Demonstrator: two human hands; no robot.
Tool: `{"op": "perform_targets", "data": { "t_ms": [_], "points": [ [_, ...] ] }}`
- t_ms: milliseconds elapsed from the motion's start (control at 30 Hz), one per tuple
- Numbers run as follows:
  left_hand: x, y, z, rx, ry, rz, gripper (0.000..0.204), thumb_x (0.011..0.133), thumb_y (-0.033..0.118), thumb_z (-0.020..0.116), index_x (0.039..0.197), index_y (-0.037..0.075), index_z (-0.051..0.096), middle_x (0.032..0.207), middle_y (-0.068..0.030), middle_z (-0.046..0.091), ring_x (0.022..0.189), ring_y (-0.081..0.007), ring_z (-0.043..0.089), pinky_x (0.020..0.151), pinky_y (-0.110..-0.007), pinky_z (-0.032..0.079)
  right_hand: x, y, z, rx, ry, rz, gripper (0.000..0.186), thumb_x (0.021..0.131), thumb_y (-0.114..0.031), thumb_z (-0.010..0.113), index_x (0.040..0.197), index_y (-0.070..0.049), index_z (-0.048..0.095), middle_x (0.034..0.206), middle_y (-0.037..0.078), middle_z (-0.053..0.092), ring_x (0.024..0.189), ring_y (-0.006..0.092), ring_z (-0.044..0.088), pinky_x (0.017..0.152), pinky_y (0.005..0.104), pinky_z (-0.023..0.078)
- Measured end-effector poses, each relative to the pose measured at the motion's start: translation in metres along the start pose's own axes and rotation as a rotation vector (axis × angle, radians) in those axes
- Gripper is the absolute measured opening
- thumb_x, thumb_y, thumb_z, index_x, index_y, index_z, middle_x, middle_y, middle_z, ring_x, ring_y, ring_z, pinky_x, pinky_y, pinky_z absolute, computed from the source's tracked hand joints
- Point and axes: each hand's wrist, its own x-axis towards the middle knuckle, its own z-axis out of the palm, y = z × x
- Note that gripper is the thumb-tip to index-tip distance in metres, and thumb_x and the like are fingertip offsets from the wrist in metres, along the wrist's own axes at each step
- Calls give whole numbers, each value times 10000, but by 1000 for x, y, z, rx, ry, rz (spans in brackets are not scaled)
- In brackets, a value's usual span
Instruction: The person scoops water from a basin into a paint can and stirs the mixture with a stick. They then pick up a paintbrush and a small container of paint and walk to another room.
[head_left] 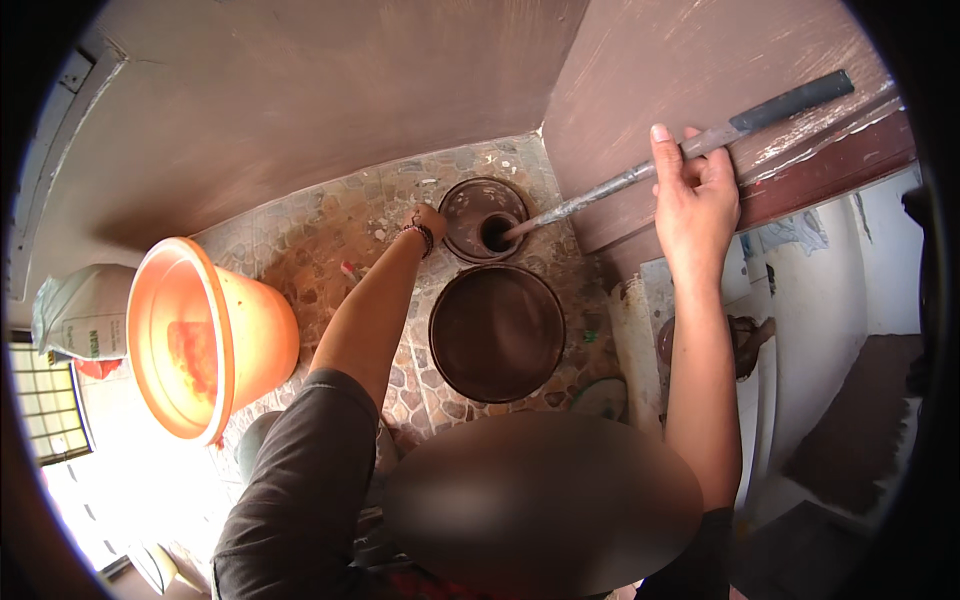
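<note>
My right hand [697, 190] grips a long grey pole [612, 187] with a black sleeve at its upper end, thumb on one side and fingers on the other. The pole slants down to the left, and its lower end goes into a dark round opening in the paint-spotted brown top of a bucket [465, 212]. Closed at that bucket's left rim is my left hand [428, 220], with a dark bracelet at the wrist; its fingertips are hidden. Nearer to me stands a wider round container [497, 335], dark brown inside.
A large orange tub [222, 310] leans open toward the left, beside a pale sack [85, 310]. Streaky brown walls [330, 90] meet in a corner beyond the buckets. The floor [405, 375] has a stone pattern with paint spots. A ledge [640, 340] runs along the right.
</note>
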Motion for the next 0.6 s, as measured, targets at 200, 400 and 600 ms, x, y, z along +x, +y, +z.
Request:
{"op": "perform_targets", "data": {
  "t_ms": [200,400,600],
  "points": [
    [24,6,20,-1096,116,-574,321,968,245,461,1084,46,685,1076,-147,680,1023,-245,662,849,-385,508,-7,-17,6,175,-48,155,336,905,-288,702,1033,12,623,774,31,635,658,87,583,559,225,483],
    [8,1,13,-921,28,-366,378,913,244,527,1148,-22,656,1222,-232,621,1163,-356,595,967,-413,496,-12,-28,12,210,-48,98,325,909,-286,702,1005,16,631,756,26,630,638,81,572,574,231,500],
    [38,4,17,-389,-43,-82,258,920,258,569,1055,87,707,1044,-110,691,968,-271,668,779,-395,556,-13,-34,7,168,9,65,284,909,-280,703,945,-4,646,694,17,606,605,77,561,575,232,512]
  ]
}}
